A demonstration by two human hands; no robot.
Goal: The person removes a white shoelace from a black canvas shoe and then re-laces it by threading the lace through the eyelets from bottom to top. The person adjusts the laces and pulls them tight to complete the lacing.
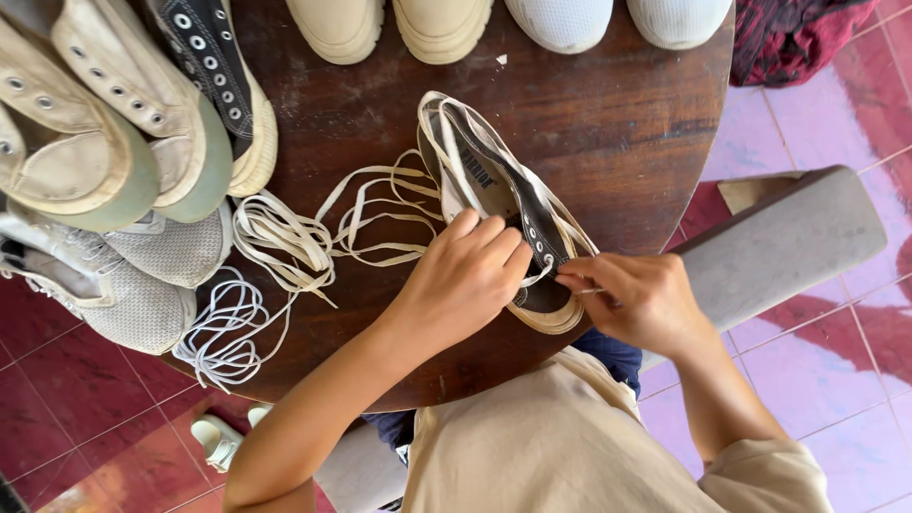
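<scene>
A black canvas sneaker (pixel 494 180) with a cream sole lies on its side on the round dark wooden table (pixel 608 123), toe toward me. My left hand (pixel 465 280) grips its near end, fingers curled over the eyelet flap. My right hand (pixel 641 299) pinches the tip of a cream shoelace (pixel 380 214) beside the eyelets. The rest of that lace trails in loops to the left across the table.
Several worn cream sneakers (pixel 104 123) are piled at the table's left, one black-and-white among them. Bundled cream laces (pixel 275 237) and white laces (pixel 223 328) lie beside them. Beige shoes (pixel 389 27) and white shoes (pixel 617 19) line the far edge. A grey bench (pixel 788 242) stands right on pink tiles.
</scene>
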